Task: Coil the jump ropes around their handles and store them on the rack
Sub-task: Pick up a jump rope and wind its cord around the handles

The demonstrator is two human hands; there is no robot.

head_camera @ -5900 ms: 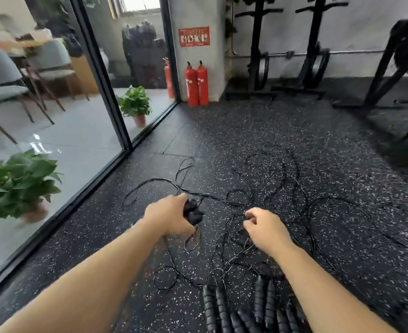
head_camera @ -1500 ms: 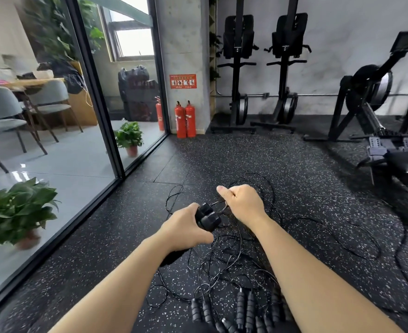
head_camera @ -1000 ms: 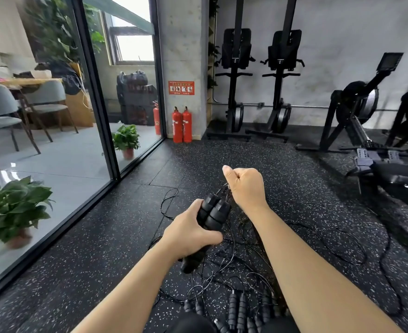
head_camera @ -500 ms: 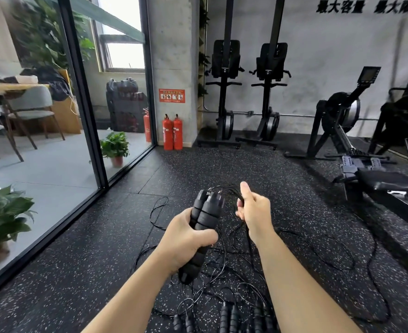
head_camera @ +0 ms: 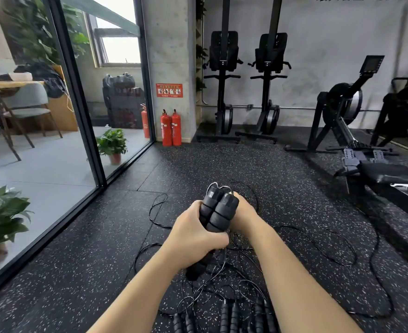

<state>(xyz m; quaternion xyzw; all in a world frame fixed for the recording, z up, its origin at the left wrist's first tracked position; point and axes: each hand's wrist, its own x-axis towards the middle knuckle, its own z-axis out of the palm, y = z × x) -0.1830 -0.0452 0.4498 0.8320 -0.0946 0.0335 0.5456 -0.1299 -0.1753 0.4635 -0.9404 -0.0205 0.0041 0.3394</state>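
right hand: moved from open beside the handles to behind them | cord: now looped over their tops

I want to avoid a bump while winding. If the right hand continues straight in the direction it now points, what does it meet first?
Probably the pair of handles that the left hand grips. The right hand sits just behind them, its fingers hidden, so contact cannot be judged; beyond lies only rope on the floor.
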